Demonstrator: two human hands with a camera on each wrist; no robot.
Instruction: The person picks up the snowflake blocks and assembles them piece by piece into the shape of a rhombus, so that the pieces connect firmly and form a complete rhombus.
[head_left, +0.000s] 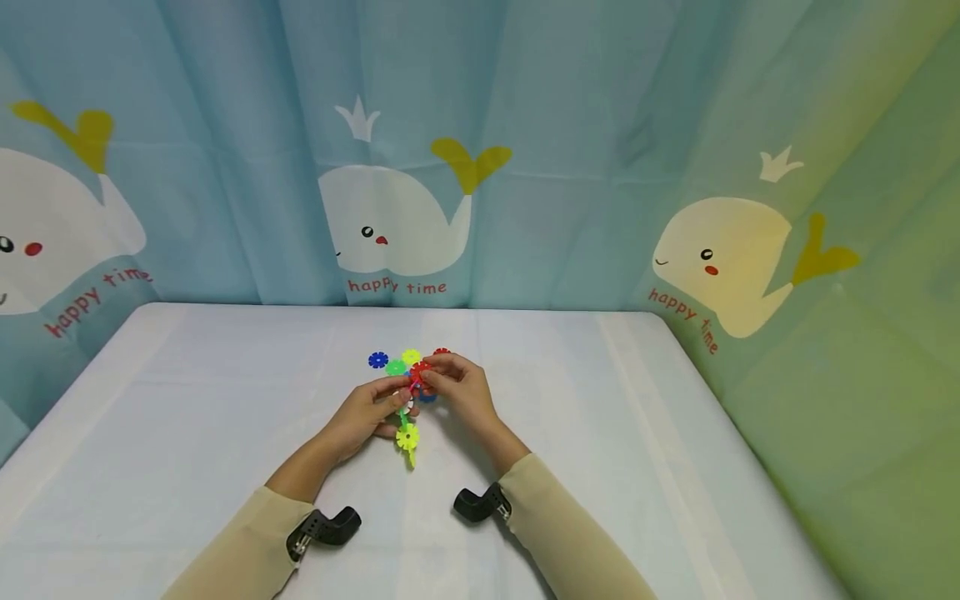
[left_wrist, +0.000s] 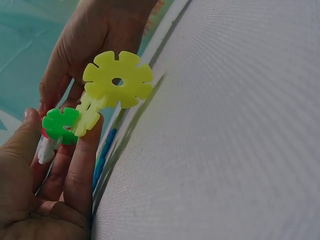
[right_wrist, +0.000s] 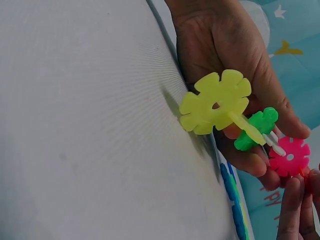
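My left hand point(head_left: 372, 410) holds a chain of slotted plastic snowflake discs between thumb and fingers. Nearest me in the chain is a yellow disc point(left_wrist: 118, 80), slotted into a second yellow disc point(left_wrist: 89, 116). Beyond them come a green disc point(left_wrist: 60, 124), a white disc point(left_wrist: 47, 150) and a pink disc point(right_wrist: 295, 152). My right hand point(head_left: 467, 390) pinches a red disc point(head_left: 420, 372) at the far end of the chain, right at the pink disc's edge. Fingers partly hide the white and red discs.
Loose discs lie on the white table point(head_left: 600, 467) just beyond my hands: a blue disc point(head_left: 378, 360), a green disc point(head_left: 395, 367), a yellow disc point(head_left: 411, 357) and a red disc point(head_left: 442, 351). Another blue disc point(head_left: 427, 397) shows between my hands. A whale-print curtain point(head_left: 570, 233) stands behind the table.
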